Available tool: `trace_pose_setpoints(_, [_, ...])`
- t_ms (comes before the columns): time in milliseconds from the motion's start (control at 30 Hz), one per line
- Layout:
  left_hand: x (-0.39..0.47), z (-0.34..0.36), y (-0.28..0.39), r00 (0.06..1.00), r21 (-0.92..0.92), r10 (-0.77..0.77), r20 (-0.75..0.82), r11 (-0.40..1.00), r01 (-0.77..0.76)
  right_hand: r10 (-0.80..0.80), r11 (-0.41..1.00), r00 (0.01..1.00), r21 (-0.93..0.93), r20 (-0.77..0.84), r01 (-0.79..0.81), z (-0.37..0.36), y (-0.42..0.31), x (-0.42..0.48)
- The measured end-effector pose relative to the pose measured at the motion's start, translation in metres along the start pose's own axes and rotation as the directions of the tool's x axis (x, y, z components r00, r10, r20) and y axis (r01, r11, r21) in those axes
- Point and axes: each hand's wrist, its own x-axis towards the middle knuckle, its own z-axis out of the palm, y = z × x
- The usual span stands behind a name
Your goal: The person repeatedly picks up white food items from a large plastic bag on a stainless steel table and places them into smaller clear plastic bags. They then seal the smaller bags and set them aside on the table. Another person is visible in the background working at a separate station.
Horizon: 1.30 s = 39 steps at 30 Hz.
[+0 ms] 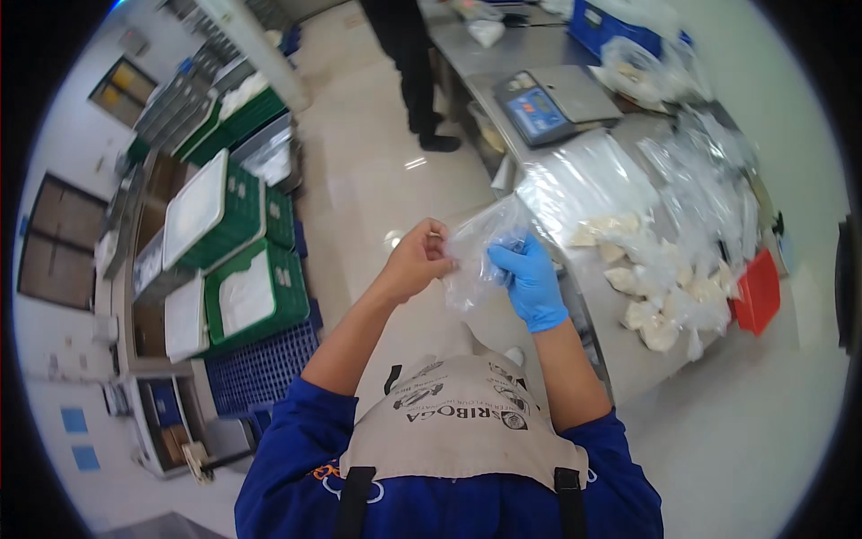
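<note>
A clear plastic bag [477, 236] hangs in front of my apron, between my two hands. My right hand [533, 286], in a blue glove, is closed around its gathered right side. Bare, my left hand [419, 261] has curled fingers pinching the bag's left edge. To the right, a stack of flat clear plastic bags [586, 178] lies on the steel table [606, 367]. Beside the stack are several small bags of pale powder [673, 296], bunched together. Whether the held bag contains anything is hard to see.
A digital scale [539, 111] stands farther along the table; a red plastic scoop or tray [757, 293] is at its right. Green crates [286, 286] with white contents sit on blue pallets [262, 367] at left. A person in dark trousers [411, 74] stands ahead.
</note>
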Motion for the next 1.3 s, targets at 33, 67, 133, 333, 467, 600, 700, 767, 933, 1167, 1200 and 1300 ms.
trace_pose_setpoints(33, [-0.007, -0.024, -0.017, 0.974, 0.254, 0.070, -0.216, 0.967, -0.013, -0.014, 0.959, 0.998, -0.283, -0.060, -0.004, 0.000, 0.021, 0.015])
trace_pose_setpoints(67, [-0.010, -0.051, -0.038, 0.903, 0.490, 0.180, -0.389, 0.871, 0.038, -0.061, 0.840, 0.992, -0.543, -0.112, -0.010, -0.014, 0.053, 0.039])
trace_pose_setpoints(133, [-0.019, -0.079, -0.075, 0.814, 0.710, 0.336, -0.475, 0.693, 0.128, -0.188, 0.481, 0.972, -0.876, -0.143, -0.035, -0.039, 0.111, 0.064])
trace_pose_setpoints(333, [-0.054, -0.132, -0.160, 0.777, 0.451, 0.187, -0.601, 0.882, 0.137, -0.061, 0.516, 0.984, -0.839, 0.169, 0.176, -0.015, 0.166, 0.065])
trace_pose_setpoints(467, [-0.058, -0.146, -0.143, 0.835, -0.297, -0.286, -0.471, 0.942, 0.156, 0.329, 0.928, 0.866, -0.298, 0.377, -0.223, 0.053, 0.128, 0.050])
trace_pose_setpoints(600, [-0.072, -0.140, -0.105, 0.999, -0.849, -0.019, 0.045, 0.526, 0.048, 0.100, 0.899, 0.995, -0.428, -0.007, -0.093, 0.035, 0.149, 0.065])
trace_pose_setpoints(700, [-0.077, -0.110, -0.078, 0.977, -0.680, 0.032, 0.211, 0.722, 0.124, -0.196, 0.542, 0.966, -0.840, -0.167, -0.035, -0.018, 0.194, 0.077])
trace_pose_setpoints(767, [-0.071, -0.121, -0.109, 0.991, -0.246, -0.105, -0.088, 0.966, 0.081, -0.127, 0.700, 0.967, -0.710, -0.223, -0.071, 0.017, 0.172, 0.068])
trace_pose_setpoints(933, [-0.052, -0.146, -0.152, 0.862, 0.618, 0.043, -0.505, 0.716, 0.325, -0.210, 0.426, 0.970, -0.904, -0.123, -0.022, 0.031, 0.153, 0.056])
trace_pose_setpoints(1167, [-0.048, -0.118, -0.093, 0.924, 0.455, 0.159, -0.349, 0.890, 0.019, -0.569, -0.051, 0.769, -0.946, 0.291, 0.321, 0.062, 0.107, 0.043])
trace_pose_setpoints(1200, [-0.046, -0.115, -0.076, 0.940, 0.302, 0.075, -0.332, 0.953, 0.031, -0.561, -0.144, 0.700, -0.885, 0.442, 0.443, 0.081, 0.087, 0.036])
trace_pose_setpoints(1300, [-0.055, -0.105, -0.015, 0.993, 0.030, -0.071, -0.091, 0.997, 0.074, -0.386, -0.284, 0.612, -0.721, 0.690, 0.633, 0.112, 0.059, 0.029])
